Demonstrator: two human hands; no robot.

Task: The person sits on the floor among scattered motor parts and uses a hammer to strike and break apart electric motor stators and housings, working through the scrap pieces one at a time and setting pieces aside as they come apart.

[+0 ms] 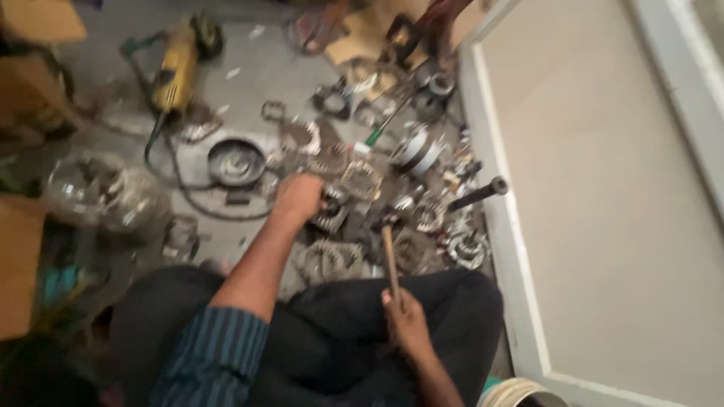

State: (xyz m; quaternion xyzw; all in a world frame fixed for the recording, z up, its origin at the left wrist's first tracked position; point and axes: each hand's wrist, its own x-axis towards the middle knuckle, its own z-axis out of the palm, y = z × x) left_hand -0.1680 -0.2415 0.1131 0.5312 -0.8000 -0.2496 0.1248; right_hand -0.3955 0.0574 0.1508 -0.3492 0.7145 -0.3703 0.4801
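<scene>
Grey floor: right hand (pixel 405 316) fingers grip upright hammer (pixel 389 256), head away; left hand (pixel 298 197) clasps metal part (pixel 332 211).

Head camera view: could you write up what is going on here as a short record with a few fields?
Setting: grey floor littered with metal motor parts, beside a pale panel
Person: seated, dark trousers, striped sleeve
Left hand: closed on a round metal part in the pile
Right hand: closed around a wooden-handled hammer, head among the parts
Nearby: yellow power tool with black cord, round dark disc, black cylinder
Image quality: blurred, small parts hard to tell apart
</scene>
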